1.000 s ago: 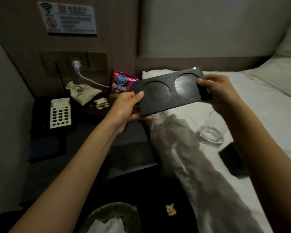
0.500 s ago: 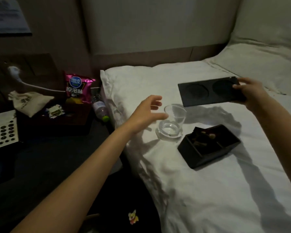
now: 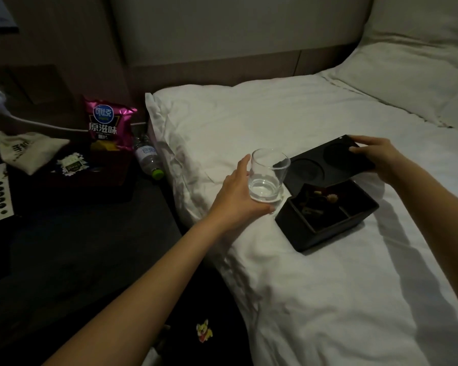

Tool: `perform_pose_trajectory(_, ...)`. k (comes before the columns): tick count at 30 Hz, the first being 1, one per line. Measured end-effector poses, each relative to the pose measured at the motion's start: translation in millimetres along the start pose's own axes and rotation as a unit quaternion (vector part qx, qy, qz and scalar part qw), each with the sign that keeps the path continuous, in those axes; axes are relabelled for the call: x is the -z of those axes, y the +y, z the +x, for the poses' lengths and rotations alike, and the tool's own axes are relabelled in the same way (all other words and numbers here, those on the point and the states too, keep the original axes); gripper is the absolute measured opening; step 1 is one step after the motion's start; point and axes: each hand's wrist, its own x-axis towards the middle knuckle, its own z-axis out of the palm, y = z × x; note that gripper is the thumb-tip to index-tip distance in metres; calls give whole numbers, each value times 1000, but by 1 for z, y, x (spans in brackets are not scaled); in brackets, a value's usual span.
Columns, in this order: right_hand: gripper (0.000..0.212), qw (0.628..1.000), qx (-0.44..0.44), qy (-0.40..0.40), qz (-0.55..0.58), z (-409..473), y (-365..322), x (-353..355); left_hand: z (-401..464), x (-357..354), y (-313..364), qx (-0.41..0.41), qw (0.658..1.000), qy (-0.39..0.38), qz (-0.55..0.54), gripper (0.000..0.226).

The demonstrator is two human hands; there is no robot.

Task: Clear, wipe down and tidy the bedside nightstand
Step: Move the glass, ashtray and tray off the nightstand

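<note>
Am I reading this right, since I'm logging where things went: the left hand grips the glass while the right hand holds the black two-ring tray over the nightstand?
Not quite. The head view shows the right hand holding the tray over the bed, not the nightstand. The left hand does grip the glass.

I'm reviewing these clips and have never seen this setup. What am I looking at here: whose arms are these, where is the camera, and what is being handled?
There is no machine here. The picture comes from a wide-angle camera worn on a person's head, looking forward and down, so the two bare arms are the wearer's own.

The left hand wraps around a clear drinking glass over the white bed. The right hand holds one end of a flat black tray with two round recesses, just above or on the bedding; I cannot tell which. In front of it a black divided box with small items inside sits on the bed.

To the left is the dark nightstand, with a pink snack bag, a small water bottle lying down and a cloth pouch.
</note>
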Motion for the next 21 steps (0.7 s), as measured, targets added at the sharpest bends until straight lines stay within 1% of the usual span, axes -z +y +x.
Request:
perform_pose_trajectory(2,41,1000,-5,-21,-4,0,4,-4,0,-5,1,-14,999,30,27,112)
perform_pose_trajectory(5,42,999,4,-30,-12,0,9,-11,-2,-7,0,-22,997,59,52,108)
perform_pose_trajectory(9,41,998,2,-55,-32,-1,14,-16,-7,-5,-1,-20,993,95,61,103)
perform_pose_trajectory(13,41,994,19,-63,-89,-2,19,-24,-9,-1,-5,-11,995,87,49,106)
perform_pose_trajectory(16,41,981,24,-73,-179,0,19,-31,-9,1,-8,-7,996,66,55,111)
perform_pose_trajectory(17,43,970,14,-69,-231,2,18,-32,-9,1,-10,-5,997,60,55,113)
perform_pose_trajectory(19,47,934,21,-47,-354,2,10,-32,-9,1,-12,-6,998,48,49,114)
perform_pose_trajectory(20,49,923,25,-46,-382,3,5,-30,-10,1,-12,-8,998,43,45,114)
perform_pose_trajectory(21,51,923,30,-44,-382,2,-3,-28,-11,2,-12,-10,998,40,42,114)
